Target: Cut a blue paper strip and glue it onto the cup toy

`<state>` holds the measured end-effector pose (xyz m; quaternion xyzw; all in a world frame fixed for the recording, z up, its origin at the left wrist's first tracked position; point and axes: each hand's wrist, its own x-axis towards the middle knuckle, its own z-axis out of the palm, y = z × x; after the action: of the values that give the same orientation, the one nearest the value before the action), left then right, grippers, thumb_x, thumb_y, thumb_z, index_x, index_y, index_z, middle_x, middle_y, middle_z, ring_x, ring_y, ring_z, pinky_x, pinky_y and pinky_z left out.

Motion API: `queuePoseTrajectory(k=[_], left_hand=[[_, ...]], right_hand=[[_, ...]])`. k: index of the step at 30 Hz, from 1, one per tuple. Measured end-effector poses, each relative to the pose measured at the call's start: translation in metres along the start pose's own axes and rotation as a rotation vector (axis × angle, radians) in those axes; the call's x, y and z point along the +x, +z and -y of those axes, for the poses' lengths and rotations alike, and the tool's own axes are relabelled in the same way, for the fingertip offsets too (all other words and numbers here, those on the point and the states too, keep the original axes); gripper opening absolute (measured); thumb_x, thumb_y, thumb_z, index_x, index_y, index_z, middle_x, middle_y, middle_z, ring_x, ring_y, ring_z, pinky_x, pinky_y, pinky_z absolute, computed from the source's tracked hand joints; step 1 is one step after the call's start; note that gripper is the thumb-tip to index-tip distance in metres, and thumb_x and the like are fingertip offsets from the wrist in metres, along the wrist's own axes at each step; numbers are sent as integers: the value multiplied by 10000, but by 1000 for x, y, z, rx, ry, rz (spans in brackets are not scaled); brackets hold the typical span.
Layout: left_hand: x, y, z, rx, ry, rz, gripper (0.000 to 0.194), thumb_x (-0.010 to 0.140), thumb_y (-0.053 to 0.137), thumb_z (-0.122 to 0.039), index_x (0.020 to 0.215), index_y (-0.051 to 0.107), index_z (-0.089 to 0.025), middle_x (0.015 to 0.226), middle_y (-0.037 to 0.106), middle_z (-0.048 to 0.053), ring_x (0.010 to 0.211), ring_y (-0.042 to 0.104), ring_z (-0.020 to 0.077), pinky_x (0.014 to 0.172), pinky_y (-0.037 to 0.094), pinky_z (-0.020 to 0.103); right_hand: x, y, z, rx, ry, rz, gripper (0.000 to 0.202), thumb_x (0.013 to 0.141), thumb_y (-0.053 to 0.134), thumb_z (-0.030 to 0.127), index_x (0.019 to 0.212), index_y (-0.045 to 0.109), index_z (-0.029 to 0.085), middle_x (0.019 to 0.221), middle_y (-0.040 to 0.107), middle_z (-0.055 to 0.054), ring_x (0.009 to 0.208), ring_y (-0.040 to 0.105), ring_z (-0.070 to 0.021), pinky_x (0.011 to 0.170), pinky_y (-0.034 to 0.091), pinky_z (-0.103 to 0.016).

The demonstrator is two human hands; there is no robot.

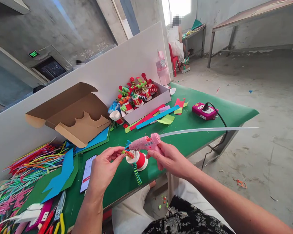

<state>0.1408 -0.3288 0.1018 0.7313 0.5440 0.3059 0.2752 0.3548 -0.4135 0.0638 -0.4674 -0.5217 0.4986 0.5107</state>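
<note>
My right hand (162,155) is wrapped round the handle of a pink hot glue gun (145,143), whose nozzle points left. A long translucent glue stick (197,130) sticks out of its back. Beneath the nozzle a red and white paper cup (142,161) lies on its side, with a green-blue folded paper spring (137,175) hanging from it. Between the thumb and fingers of my left hand (109,162) is the end of a red and green folded paper spring (128,153), close to the cup's base. Whether that spring touches the cup is hard to tell.
A box (148,107) of finished cup figures stands behind, beside stacked cups (116,116) and paper strips (158,117). Left lie a phone (87,174), pipe cleaners (36,165), scissors (60,204) and pliers (47,222). A purple power socket (205,111) trails a black cable. A person sits far off.
</note>
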Motion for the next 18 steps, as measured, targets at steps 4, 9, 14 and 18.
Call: queuePoseTrajectory(k=[4, 9, 14, 18], left_hand=[[-1, 0, 1, 26, 20, 1, 366, 653, 745, -502, 873, 761, -210, 839, 741, 45, 726, 668, 192, 670, 559, 306], [-2, 0, 1, 54, 33, -2, 355, 673, 726, -505, 875, 759, -215, 850, 737, 42, 731, 663, 189, 670, 554, 302], [-2, 0, 0, 69, 56, -9, 366, 681, 725, -526, 873, 757, -215, 849, 736, 43, 722, 661, 183, 656, 557, 292], [-2, 1, 1, 68, 65, -11, 361, 692, 722, -526, 875, 758, -216, 846, 735, 41, 724, 664, 183, 663, 561, 292]], right_hand=[[0, 1, 3, -13, 7, 7, 323, 918, 506, 518, 831, 536, 209, 547, 483, 60, 487, 481, -113, 472, 358, -234], [1, 1, 2, -33, 4, 12, 300, 926, 489, 486, 833, 539, 205, 552, 466, 64, 481, 467, -108, 472, 353, -234], [2, 3, 0, -45, 4, 10, 292, 933, 474, 465, 831, 536, 199, 558, 456, 66, 488, 454, -105, 478, 352, -234], [2, 4, 0, -34, 6, 12, 295, 935, 475, 478, 850, 531, 201, 566, 463, 65, 494, 458, -103, 476, 356, -229]])
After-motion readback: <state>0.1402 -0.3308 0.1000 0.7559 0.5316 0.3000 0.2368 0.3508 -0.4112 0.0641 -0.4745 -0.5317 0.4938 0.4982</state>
